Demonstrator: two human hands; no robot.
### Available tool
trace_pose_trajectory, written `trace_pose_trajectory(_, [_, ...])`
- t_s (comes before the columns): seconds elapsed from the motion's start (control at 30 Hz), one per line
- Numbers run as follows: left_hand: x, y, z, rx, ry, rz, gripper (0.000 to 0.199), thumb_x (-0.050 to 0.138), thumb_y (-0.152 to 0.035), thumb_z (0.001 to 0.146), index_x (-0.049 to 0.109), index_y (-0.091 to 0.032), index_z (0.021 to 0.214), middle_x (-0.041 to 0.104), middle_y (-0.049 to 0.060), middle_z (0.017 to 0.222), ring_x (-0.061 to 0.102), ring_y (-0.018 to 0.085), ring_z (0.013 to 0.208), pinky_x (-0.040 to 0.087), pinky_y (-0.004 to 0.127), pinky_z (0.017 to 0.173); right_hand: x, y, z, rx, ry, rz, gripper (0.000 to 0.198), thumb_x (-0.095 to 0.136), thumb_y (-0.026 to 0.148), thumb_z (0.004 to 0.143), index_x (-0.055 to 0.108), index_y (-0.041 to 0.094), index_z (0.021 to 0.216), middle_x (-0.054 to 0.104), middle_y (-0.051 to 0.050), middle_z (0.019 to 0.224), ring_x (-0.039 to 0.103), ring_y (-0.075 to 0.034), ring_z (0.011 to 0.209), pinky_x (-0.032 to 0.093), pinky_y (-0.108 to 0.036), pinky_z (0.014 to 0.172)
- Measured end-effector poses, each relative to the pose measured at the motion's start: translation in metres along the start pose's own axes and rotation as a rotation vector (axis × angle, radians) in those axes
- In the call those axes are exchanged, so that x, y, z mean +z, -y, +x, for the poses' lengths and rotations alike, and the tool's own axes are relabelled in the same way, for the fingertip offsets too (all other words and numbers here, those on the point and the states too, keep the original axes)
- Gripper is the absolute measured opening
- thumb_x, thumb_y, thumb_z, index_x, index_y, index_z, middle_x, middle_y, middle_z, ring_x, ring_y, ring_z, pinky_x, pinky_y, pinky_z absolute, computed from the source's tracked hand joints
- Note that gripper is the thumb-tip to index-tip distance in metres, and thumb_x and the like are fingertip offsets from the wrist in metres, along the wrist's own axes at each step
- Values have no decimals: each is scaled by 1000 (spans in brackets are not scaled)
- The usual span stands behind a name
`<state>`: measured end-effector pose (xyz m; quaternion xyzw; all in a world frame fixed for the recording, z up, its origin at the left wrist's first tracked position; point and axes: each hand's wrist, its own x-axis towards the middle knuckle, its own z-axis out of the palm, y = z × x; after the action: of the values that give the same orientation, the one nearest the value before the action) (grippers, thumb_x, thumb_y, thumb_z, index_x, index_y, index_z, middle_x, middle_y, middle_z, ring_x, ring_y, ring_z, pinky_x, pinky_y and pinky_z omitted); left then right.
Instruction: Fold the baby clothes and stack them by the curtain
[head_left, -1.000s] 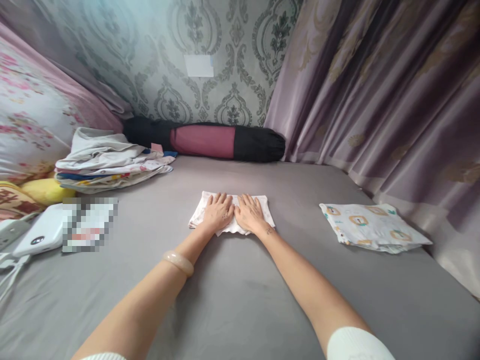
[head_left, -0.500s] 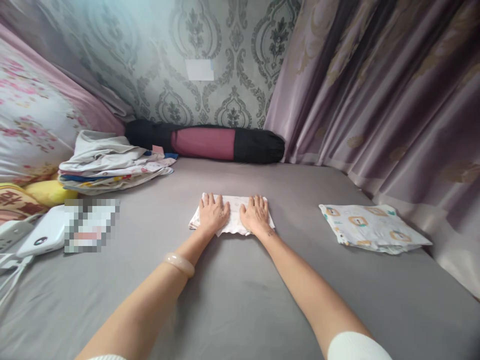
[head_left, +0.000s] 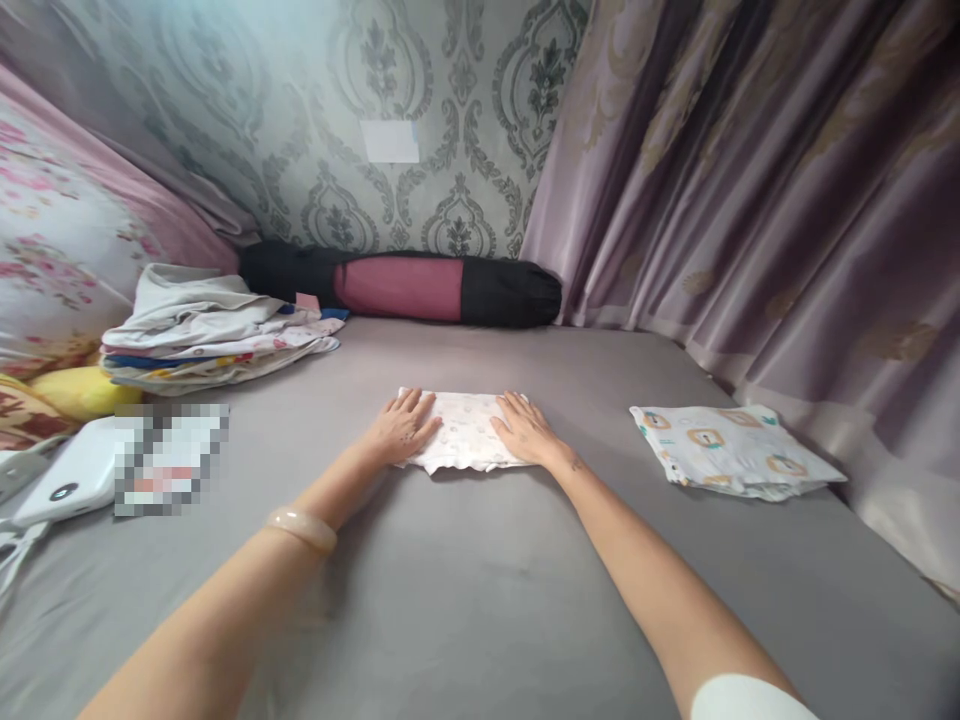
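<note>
A small white garment with a faint print and a wavy front edge (head_left: 465, 432) lies folded on the grey bed sheet (head_left: 450, 580). On its left side rests my left hand (head_left: 405, 425), palm down with the fingers spread. My right hand (head_left: 525, 428) lies flat on the opposite side, fingers also stretched out. The middle of the cloth shows between the two hands. Parts of its left and right edges are hidden under the palms.
A folded cloth with animal prints (head_left: 735, 450) lies to the right. Back left is a pile of clothes (head_left: 217, 325). A black and maroon long bag (head_left: 397, 287) lies along the wall. A white power bank (head_left: 75, 475) and cables sit at left, near a pixelated item (head_left: 176, 460).
My hands have slid apart, the left one outward to the left and the right one slightly to the right. More of the garment's middle shows. The view has shifted a little.
</note>
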<state>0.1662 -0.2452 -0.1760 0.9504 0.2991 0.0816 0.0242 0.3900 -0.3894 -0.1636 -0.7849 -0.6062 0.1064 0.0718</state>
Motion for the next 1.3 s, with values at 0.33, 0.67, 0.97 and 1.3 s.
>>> trace_pose_trajectory(0.33, [0, 6, -3, 2, 41, -9, 60, 28, -49, 98, 35, -15, 147, 36, 17, 152, 29, 33, 142, 27, 49, 113, -2, 4, -5, 50, -43, -32, 59, 23, 46, 99, 32, 16, 150, 23, -12, 159, 14, -26, 148, 15, -46, 117])
trace_pose_trajectory(0.67, [-6, -36, -9, -101, 49, 89, 54, 26, -39, 99, 38, -9, 143, 35, 21, 152, 29, 34, 142, 24, 57, 113, 2, 46, -10, 67, -137, -80, 55, 26, 33, 99, 36, 7, 147, 31, -17, 155, 20, -28, 146, 10, -50, 118])
trace_pose_trajectory(0.97, [3, -72, -21, -99, -6, 75, 53, 23, -37, 101, 42, -11, 143, 37, 16, 152, 29, 29, 144, 22, 49, 117, 18, 77, -17, -6, -171, -27, 54, 26, 32, 98, 37, 11, 147, 28, -14, 157, 20, -26, 146, 11, -47, 118])
trace_pose_trajectory(1.3, [-5, -64, -11, -36, -9, 59, 46, 27, -34, 98, 51, -13, 132, 48, 17, 143, 40, 29, 135, 29, 49, 111, 5, 74, -12, -12, -102, -19, 52, 25, 32, 98, 41, 13, 144, 31, -14, 156, 22, -27, 145, 14, -49, 117])
